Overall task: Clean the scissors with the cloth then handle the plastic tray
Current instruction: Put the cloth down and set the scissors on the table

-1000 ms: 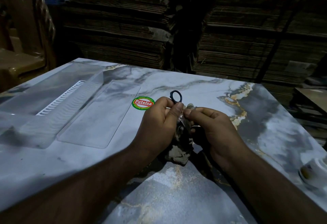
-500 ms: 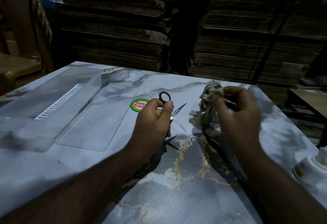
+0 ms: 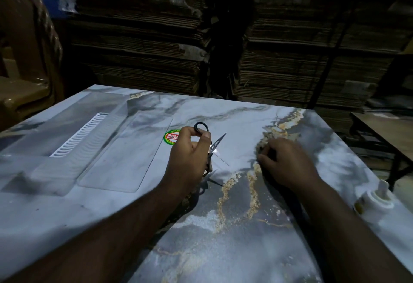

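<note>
My left hand (image 3: 190, 155) grips small scissors (image 3: 218, 143) by their black handles, one ring sticking up above my fingers and the blades spread open, pointing right. My right hand (image 3: 288, 162) rests low on the marble table (image 3: 223, 227), its fingers curled over the grey cloth (image 3: 271, 136), most of which is hidden under the hand. The clear plastic tray (image 3: 64, 148) with a white ribbed strip lies flat on the left of the table, apart from both hands.
A round green and red sticker (image 3: 171, 136) sits behind my left hand. A white round object (image 3: 377, 200) lies at the table's right edge. Stacked cardboard (image 3: 223, 37) fills the back, a brown plastic chair (image 3: 24, 55) stands at left, another table (image 3: 388, 126) at right.
My right hand pulled the cloth off the scissors, swung it right and brought it down onto the table. My left hand kept the scissors, whose blades are now spread.
</note>
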### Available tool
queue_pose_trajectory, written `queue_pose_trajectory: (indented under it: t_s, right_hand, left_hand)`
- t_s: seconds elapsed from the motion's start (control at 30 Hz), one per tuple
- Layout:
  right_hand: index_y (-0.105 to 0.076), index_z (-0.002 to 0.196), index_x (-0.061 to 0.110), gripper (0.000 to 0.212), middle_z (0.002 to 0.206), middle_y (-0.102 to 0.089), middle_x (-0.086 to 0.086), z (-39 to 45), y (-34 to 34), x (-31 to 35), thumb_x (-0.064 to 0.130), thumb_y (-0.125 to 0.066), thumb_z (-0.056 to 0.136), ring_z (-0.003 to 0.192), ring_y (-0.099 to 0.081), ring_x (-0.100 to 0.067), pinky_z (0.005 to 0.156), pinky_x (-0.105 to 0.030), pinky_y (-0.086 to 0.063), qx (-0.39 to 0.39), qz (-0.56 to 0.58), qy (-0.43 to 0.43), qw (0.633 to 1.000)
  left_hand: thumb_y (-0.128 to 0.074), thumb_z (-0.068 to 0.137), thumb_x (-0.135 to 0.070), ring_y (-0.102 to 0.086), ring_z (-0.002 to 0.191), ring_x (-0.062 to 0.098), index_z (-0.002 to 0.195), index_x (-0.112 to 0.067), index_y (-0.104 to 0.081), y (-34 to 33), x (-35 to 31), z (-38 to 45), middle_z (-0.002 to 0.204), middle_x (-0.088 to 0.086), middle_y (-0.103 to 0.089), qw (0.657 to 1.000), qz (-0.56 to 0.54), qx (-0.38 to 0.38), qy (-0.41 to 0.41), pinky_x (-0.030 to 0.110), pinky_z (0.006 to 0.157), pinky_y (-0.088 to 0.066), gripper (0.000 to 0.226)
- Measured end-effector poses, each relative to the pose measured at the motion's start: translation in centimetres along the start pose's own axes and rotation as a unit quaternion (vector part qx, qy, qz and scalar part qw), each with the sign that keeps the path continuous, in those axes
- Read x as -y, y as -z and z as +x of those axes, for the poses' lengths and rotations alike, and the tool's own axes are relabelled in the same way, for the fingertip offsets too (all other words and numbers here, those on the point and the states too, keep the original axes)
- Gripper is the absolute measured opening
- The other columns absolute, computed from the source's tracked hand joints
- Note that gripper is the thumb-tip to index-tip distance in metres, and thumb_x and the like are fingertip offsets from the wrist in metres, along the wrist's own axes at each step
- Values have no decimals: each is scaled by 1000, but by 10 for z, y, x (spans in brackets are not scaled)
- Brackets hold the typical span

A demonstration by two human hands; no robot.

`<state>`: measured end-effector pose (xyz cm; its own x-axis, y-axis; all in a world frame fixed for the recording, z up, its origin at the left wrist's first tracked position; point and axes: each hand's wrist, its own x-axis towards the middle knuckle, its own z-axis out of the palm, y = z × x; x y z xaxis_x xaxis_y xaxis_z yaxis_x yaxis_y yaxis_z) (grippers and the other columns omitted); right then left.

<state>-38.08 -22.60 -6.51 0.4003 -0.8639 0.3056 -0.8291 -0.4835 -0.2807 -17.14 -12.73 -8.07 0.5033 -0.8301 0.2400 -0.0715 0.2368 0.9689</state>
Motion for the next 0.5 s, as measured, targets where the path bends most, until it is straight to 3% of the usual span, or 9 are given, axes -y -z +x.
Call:
queue_pose_trajectory:
  t_s: [0.07,0.2,0.3,0.4,0.5]
  right_hand:
    - [-62,78,24,24,83,-61,4,-3,1,-6,38,-73,93,88,-63,-28,82,-43,-51,-12,28,-13,999]
    - [-63,100,31,17,98,-62,14,-7,0,12,47,-67,95,104,-62,-20,103,-56,-47,-39,87,10,995]
    - [-67,113,28,25,108,-69,6,-5,7,27,45,-68,95,117,-62,-22,113,-56,-40,-54,87,5,995]
    - [-70,96,26,13,96,-69,6,-14,19,44,39,-68,97,93,-65,-17,86,-43,-56,-93,124,3,988]
    - [-66,79,21,24,77,-69,1,-37,20,69,34,-69,99,72,-67,-17,67,-38,-58,-78,267,-75,958]
  left_hand:
    - [-55,105,-27,-50,44,17,105,-12,-52,-1,-3,-1,54,2,-56,1000,9,-4,13,24,41,-39,15]
    - [-55,105,-26,-51,45,20,103,-17,-50,-1,-5,-1,57,8,-60,999,9,8,31,22,39,-37,10]
    - [-54,105,-26,-43,40,18,105,-16,-50,1,-6,-2,49,1,-58,999,-24,0,48,23,40,-38,11]
    - [-52,107,-23,-46,41,21,104,-15,-50,2,-6,-1,46,0,-58,998,-41,-6,41,25,42,-40,9]
    - [-53,107,-22,-53,47,25,102,-17,-47,2,-6,2,55,11,-65,996,-77,-9,45,30,47,-46,10]
